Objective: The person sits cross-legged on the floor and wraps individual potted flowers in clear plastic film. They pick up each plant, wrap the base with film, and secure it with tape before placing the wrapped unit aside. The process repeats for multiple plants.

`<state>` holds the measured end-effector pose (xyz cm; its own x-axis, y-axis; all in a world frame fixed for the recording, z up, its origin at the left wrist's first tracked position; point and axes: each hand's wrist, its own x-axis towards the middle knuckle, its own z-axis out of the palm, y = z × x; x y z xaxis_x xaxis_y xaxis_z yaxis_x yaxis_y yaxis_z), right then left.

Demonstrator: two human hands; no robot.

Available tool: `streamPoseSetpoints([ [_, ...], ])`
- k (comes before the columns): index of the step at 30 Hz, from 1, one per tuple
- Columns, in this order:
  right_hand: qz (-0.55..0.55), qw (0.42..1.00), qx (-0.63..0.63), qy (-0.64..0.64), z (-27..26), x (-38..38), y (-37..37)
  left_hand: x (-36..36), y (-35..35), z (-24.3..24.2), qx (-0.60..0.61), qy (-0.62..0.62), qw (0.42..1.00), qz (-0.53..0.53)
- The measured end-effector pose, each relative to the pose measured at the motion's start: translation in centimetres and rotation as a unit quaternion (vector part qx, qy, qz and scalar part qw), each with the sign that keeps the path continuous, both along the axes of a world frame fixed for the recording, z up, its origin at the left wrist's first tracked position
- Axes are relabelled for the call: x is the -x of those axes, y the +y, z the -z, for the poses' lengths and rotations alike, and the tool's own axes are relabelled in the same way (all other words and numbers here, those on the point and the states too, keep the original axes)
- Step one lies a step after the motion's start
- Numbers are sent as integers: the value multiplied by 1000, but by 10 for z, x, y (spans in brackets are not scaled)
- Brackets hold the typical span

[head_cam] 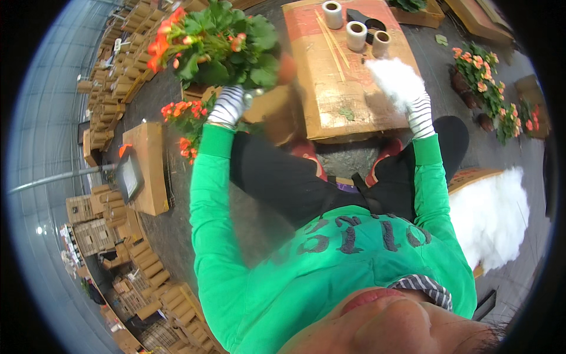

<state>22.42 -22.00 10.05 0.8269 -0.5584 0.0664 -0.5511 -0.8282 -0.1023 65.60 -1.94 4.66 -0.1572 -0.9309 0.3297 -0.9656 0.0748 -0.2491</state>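
My left hand, in a striped white glove or cuff, holds a potted begonia with orange-red flowers. Its leaves hide most of my fingers. The plant leans over, and its blurred brown pot points right, towards the carton. My right hand, also in striped white, grips a tuft of white fibre wadding above the carton's near right part. Before me lies the worn cardboard carton. On it are several rolls of wrapping film, thin wooden sticks, a black tape dispenser and a torn leaf.
A box heaped with white wadding stands at my right. Peach-flowered potted plants lie on the floor beyond it. Left are red-orange flowers and a carton bearing a dark tablet-like object. Stacked cardboard boxes line the left side.
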Motion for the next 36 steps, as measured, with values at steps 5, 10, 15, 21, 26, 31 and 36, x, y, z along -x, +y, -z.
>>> streamPoseSetpoints([
  [5,165,868,-297,-362,25,62,33,142,-37,23,-72,484,872,15],
  [10,137,649,-460,-590,112,90,38,218,-49,71,-193,189,962,-30],
  [15,161,659,-454,-578,139,81,18,224,-37,99,-114,244,961,-69],
  [21,150,944,-216,-200,143,41,-22,206,-27,114,-138,188,968,-93],
  [26,231,883,-160,-376,98,67,-36,193,-12,122,-133,475,866,-85],
  [31,173,815,-206,-514,52,29,-48,202,-4,109,-135,104,982,-78],
  [36,109,927,-292,-210,66,-53,-41,208,-2,108,-97,400,904,-114],
])
